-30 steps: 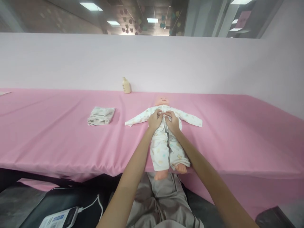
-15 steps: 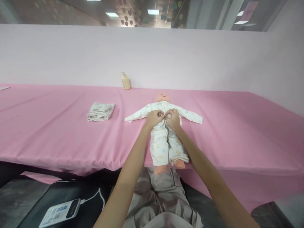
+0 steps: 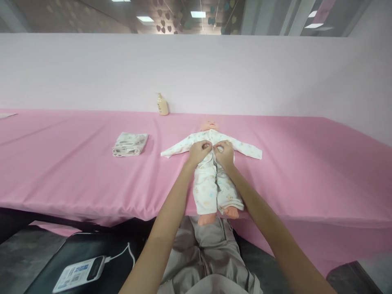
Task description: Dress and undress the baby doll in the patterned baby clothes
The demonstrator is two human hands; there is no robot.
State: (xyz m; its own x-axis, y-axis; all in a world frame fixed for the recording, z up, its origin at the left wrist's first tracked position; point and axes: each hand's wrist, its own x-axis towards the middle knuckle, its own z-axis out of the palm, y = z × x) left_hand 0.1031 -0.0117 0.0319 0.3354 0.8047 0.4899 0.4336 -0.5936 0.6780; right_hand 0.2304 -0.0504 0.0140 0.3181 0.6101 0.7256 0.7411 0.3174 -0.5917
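A baby doll point(image 3: 210, 125) lies on its back on the pink-covered table, feet at the front edge. It wears a white patterned baby shirt point(image 3: 196, 141) with both sleeves spread sideways, and matching trousers point(image 3: 204, 192). My left hand point(image 3: 199, 152) pinches the front of the shirt near the chest. Close beside it, my right hand point(image 3: 224, 154) pinches the other side of the shirt front. The fingertips of both hands nearly meet at the middle; the small piece of fabric or fastener between them is hidden.
On the pink table cover point(image 3: 76, 175), a folded patterned cloth point(image 3: 130, 144) lies to the left. A pump bottle point(image 3: 162, 105) stands at the back by the white wall. Below the table, a white power bank point(image 3: 80, 273) with a cable rests on a black seat point(image 3: 107, 245).
Both hands stay at the shirt front with only slight finger movement. The view has shifted a little; the doll and other objects stay in place.
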